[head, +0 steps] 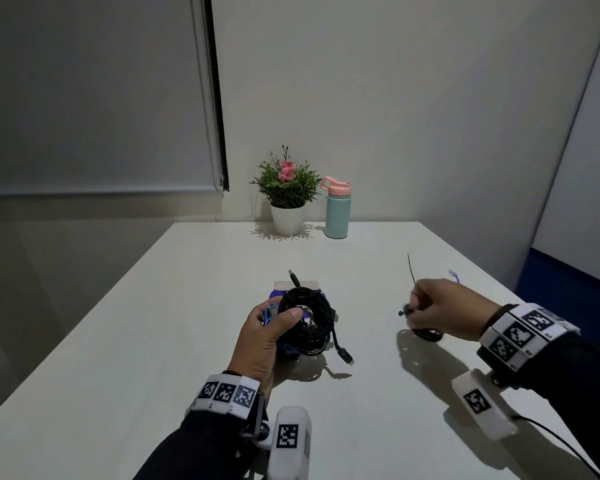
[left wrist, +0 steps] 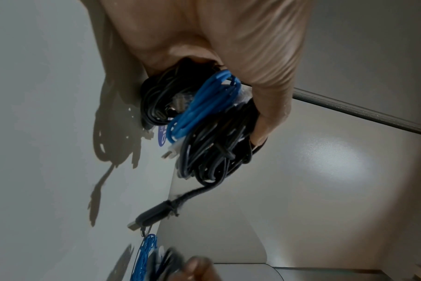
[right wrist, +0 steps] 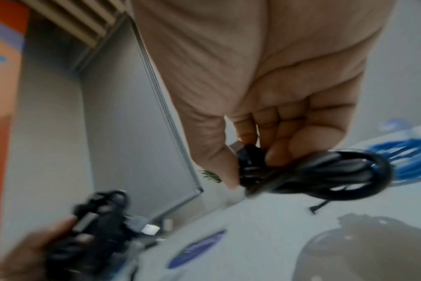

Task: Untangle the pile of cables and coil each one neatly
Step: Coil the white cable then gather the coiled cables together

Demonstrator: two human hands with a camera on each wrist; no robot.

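Observation:
My left hand (head: 274,323) grips a bundle of black cables (head: 309,323) with a blue cable (left wrist: 204,104) caught in it, held just above the white table (head: 153,341). A USB plug (head: 293,278) sticks up from the bundle and another plug (head: 345,356) dangles at its lower right. My right hand (head: 430,306) is to the right and holds a small coiled black cable (right wrist: 324,175) with its plug (right wrist: 238,148) between thumb and fingers. A thin black tie (head: 411,271) sticks up above that hand. A blue cable (right wrist: 409,152) lies on the table behind it.
A potted plant (head: 286,195) and a mint bottle with a pink lid (head: 337,213) stand at the table's far edge. A blue round sticker (right wrist: 197,249) and a pale card (head: 309,284) lie under the bundle. The table's left edge runs diagonally near my left arm.

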